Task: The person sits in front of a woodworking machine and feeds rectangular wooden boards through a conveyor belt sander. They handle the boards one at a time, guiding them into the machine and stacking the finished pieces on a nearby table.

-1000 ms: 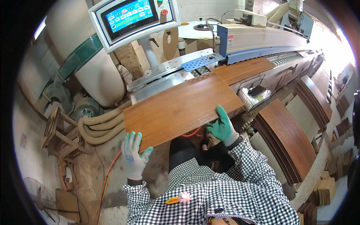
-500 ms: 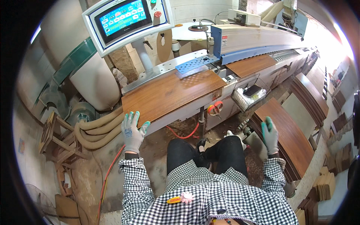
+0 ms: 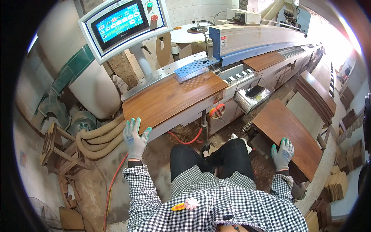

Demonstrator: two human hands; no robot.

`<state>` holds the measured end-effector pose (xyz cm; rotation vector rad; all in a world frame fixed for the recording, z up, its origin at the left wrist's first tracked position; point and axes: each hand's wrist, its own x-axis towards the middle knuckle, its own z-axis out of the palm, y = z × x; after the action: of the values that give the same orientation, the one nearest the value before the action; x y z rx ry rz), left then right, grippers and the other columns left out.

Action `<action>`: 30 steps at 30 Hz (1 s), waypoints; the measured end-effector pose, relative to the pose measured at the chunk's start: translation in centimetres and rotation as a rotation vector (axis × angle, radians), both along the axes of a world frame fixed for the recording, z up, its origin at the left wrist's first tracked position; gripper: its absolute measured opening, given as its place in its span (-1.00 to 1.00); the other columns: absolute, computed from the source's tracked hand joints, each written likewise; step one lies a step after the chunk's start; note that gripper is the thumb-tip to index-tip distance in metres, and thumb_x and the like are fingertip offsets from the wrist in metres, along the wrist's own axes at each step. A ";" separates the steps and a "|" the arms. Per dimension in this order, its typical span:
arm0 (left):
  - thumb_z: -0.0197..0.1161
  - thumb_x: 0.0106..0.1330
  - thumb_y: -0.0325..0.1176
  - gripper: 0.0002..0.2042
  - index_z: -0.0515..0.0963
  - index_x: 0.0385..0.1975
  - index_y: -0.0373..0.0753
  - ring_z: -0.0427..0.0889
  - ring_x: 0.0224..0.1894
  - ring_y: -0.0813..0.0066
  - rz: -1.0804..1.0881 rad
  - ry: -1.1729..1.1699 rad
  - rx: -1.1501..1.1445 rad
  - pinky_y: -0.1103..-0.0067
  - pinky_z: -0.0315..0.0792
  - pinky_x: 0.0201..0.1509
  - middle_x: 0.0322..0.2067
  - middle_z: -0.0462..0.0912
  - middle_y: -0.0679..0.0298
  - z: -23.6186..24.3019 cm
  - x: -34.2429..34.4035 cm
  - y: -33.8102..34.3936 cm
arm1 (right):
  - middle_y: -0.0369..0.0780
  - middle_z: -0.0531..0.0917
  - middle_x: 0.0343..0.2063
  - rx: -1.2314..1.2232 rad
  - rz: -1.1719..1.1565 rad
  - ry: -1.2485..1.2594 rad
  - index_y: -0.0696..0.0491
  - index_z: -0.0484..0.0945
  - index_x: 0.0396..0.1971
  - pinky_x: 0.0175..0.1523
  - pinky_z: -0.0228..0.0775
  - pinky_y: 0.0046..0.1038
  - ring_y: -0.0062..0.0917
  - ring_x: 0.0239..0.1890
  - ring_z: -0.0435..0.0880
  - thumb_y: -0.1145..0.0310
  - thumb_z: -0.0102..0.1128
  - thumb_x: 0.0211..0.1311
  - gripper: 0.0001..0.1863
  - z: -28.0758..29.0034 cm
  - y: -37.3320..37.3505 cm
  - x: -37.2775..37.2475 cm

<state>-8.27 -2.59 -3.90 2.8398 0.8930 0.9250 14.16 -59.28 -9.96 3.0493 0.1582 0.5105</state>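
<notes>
A brown wood-grain panel (image 3: 170, 96) lies flat on the machine's infeed bed, its far right corner under a blue perforated plate (image 3: 195, 67). My left hand (image 3: 135, 139), in a grey glove with green fingertips, rests with spread fingers at the panel's near left corner. To the right, a stack of similar panels (image 3: 290, 131) stands low beside the machine. My right hand (image 3: 283, 154), gloved alike, lies with fingers stretched out on the near edge of the top panel. Another brown panel (image 3: 264, 60) sits farther along, under the machine's long blue-edged beam (image 3: 259, 42).
A control screen (image 3: 120, 25) on a post rises at the back left. A wire basket (image 3: 253, 94) with a dark phone-like object hangs on the machine's front. Thick beige hoses (image 3: 98, 141) and a wooden stool (image 3: 63, 143) stand left. A second panel stack (image 3: 317, 94) is farther right.
My right hand has come down onto the right-hand stack's top panel, its fingers spreading. The panel under the beam has travelled away along the machine. My left hand stays at its panel's corner.
</notes>
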 end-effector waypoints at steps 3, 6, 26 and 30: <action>0.29 0.26 0.17 -0.34 0.46 0.27 -0.12 0.22 0.43 0.05 0.010 0.018 -0.009 0.14 0.05 0.45 0.31 0.42 0.09 -0.2 0.0 0.2 | -0.05 0.63 0.04 0.367 0.301 -0.171 0.11 0.57 0.10 0.32 0.24 -0.15 -0.16 0.14 0.54 0.20 0.23 0.30 -0.56 -0.7 0.5 -2.4; 0.29 0.26 0.17 -0.34 0.46 0.27 -0.10 0.22 0.43 0.07 0.015 0.021 -0.017 0.14 0.05 0.46 0.31 0.42 0.10 -0.2 -0.1 0.2 | -0.13 0.71 -0.10 0.791 0.397 -0.004 0.15 0.65 -0.07 0.06 0.47 -0.32 -0.32 -0.05 0.66 0.26 0.22 0.37 -0.70 -2.6 1.1 -4.6; 0.29 0.28 0.12 -0.35 0.42 0.30 -0.08 0.22 0.43 0.06 0.005 0.019 -0.018 0.11 0.02 0.47 0.32 0.41 0.11 0.1 -0.1 -0.3 | -0.27 0.64 -0.19 2.557 -0.173 0.215 -0.12 0.57 -0.03 0.16 0.43 -0.22 -0.35 -0.15 0.66 0.02 0.29 0.30 -0.65 -7.6 -5.5 -4.5; 0.29 0.29 0.10 -0.35 0.38 0.33 -0.05 0.19 0.45 0.06 -0.053 -0.006 0.006 0.09 -0.04 0.49 0.34 0.39 0.13 0.0 -0.9 0.1 | -0.31 0.64 -0.19 2.582 -0.174 0.180 -0.12 0.58 -0.05 0.18 0.43 -0.22 -0.35 -0.13 0.64 -0.02 0.32 0.27 -0.62 -7.0 -5.5 -4.8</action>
<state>-9.17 -2.49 -3.88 2.8488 0.8108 0.9316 9.32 -64.82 -16.95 4.5570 -3.1111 0.3933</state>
